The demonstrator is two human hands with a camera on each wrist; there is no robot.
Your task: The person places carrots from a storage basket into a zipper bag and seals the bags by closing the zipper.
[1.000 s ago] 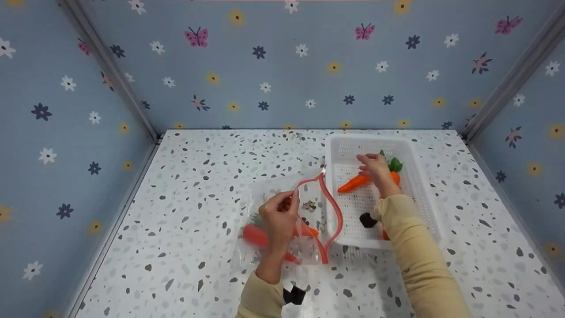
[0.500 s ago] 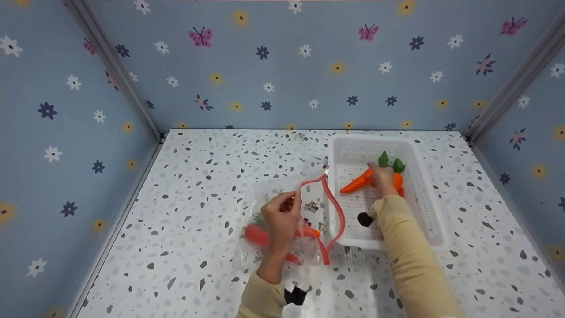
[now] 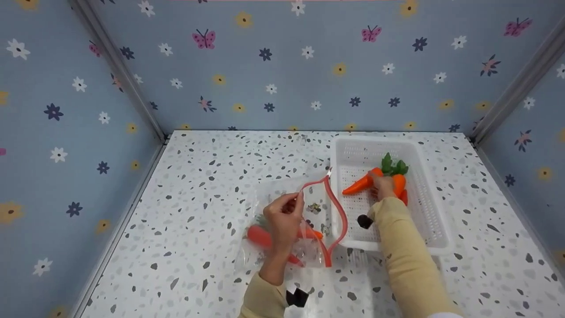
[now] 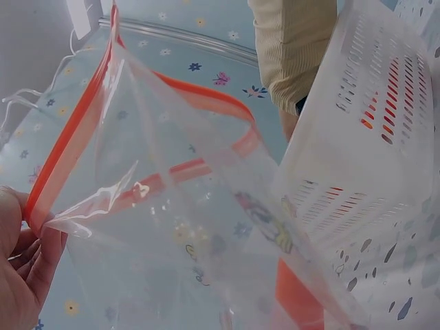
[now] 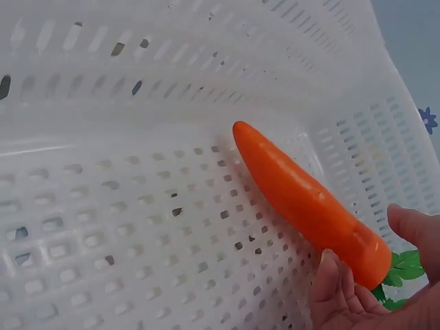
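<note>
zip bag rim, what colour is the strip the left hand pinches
Orange-red, on the clear plastic zip bag's sealing strip; the left wrist view shows it best.

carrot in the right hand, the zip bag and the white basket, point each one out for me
carrot (image 5: pixel 302 199), right wrist view, middle of its orange body
zip bag (image 3: pixel 335 207), head view, red zip strip at the open mouth
white basket (image 3: pixel 435 212), head view, right-hand wall

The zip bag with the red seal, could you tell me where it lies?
In the head view, the zip bag lies left of the white basket, its rim pinched by the left hand.
</note>
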